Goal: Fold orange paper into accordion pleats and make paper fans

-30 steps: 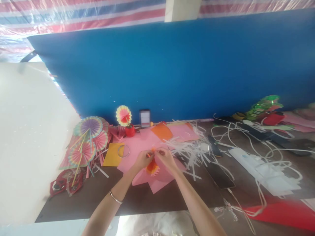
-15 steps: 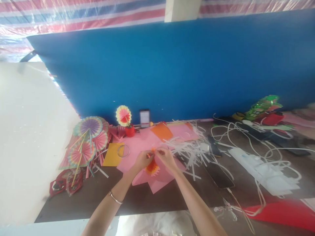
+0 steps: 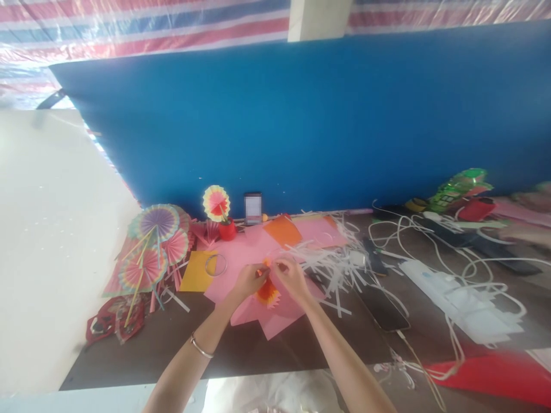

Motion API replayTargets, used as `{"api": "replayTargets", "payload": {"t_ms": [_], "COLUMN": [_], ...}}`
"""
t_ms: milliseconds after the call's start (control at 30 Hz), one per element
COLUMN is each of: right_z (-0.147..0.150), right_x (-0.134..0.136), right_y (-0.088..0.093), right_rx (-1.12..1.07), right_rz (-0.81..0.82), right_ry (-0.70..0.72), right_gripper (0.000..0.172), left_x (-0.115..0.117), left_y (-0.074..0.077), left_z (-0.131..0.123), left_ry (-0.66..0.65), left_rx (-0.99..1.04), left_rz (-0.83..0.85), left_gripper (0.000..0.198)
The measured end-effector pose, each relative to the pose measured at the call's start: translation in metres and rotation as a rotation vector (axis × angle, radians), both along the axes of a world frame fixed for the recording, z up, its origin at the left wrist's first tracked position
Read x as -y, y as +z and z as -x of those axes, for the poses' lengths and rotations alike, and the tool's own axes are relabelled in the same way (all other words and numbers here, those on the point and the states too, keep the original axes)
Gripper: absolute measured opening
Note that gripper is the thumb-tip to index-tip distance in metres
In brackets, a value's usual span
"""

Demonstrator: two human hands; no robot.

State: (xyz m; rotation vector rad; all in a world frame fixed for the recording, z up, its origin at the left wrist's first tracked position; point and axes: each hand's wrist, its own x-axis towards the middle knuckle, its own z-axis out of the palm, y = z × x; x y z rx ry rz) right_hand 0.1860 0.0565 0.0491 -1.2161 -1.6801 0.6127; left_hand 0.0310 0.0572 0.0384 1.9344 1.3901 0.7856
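Note:
Over the pink paper sheets (image 3: pixel 241 244) my two hands meet at a pleated orange paper fan (image 3: pixel 267 295). My left hand (image 3: pixel 252 279), with a bangle on its forearm, pinches the fan's narrow upper part. Opposite it, my right hand (image 3: pixel 287 273) has thumb and forefinger pressed together at the same upper end. The fan's folded edge spreads out below the fingers. Exactly what lies between the right fingertips is too small to make out. A silver ring (image 3: pixel 216 265) rests partly on a yellow sheet (image 3: pixel 196 272), left of my hands.
Finished paper fans (image 3: pixel 148 246) are piled at the left. A paper flower in a red pot (image 3: pixel 227 230) and a propped phone (image 3: pixel 253 207) stand at the back. White paper strips (image 3: pixel 336 267), a dark phone (image 3: pixel 382 308) and a white power strip (image 3: pixel 456 298) with tangled cables lie to the right.

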Motion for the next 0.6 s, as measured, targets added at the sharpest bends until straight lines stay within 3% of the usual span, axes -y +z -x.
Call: {"api": "replayTargets", "payload": {"t_ms": [233,600], "right_z": [0.001,0.009], "right_x": [-0.001,-0.005], "right_y": [-0.002,-0.011], "right_rx": [-0.103,-0.299], "right_rz": [0.041,0.095], "right_ry": [0.004,-0.03], "right_gripper": [0.015,0.027], "left_x": [0.004,0.001], "left_y": [0.012,0.012], "left_z": [0.001,0.003], "left_ry": [-0.013,0.045], "left_rx": [0.01,0.085], "left_rz": [-0.021,-0.017], "left_gripper": [0.027,0.02]}}
